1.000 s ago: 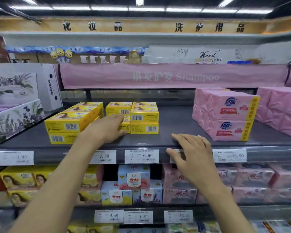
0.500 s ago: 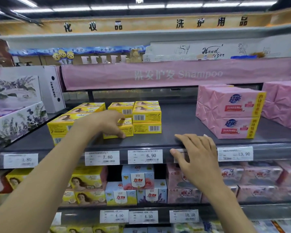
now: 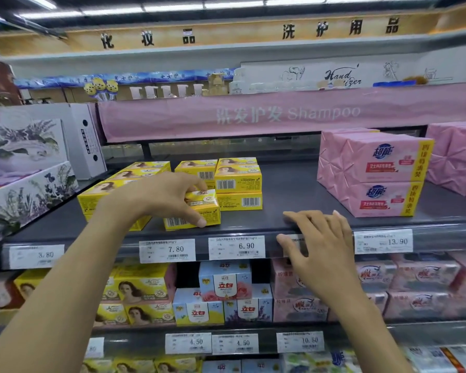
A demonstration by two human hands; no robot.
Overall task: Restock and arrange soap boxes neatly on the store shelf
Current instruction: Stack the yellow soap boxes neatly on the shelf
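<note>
1. Soap box: one yellow box at the shelf's near edge, left of centre.
2. Left hand grips it, fingers curled over the top and thumb on the near face.
3. Right hand lies flat on the shelf lip, fingers straight, holding nothing.
4. Two pink packs are stacked on the right.

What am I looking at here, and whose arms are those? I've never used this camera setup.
This is a single picture from a camera worn on a person's head, looking forward and down at a store shelf. The two bare arms are that person's own. The left hand grips a yellow soap box near the shelf's front edge. The right hand rests flat on that edge and holds nothing. Behind are more stacked yellow boxes, and pink soap packs sit to the right.
</note>
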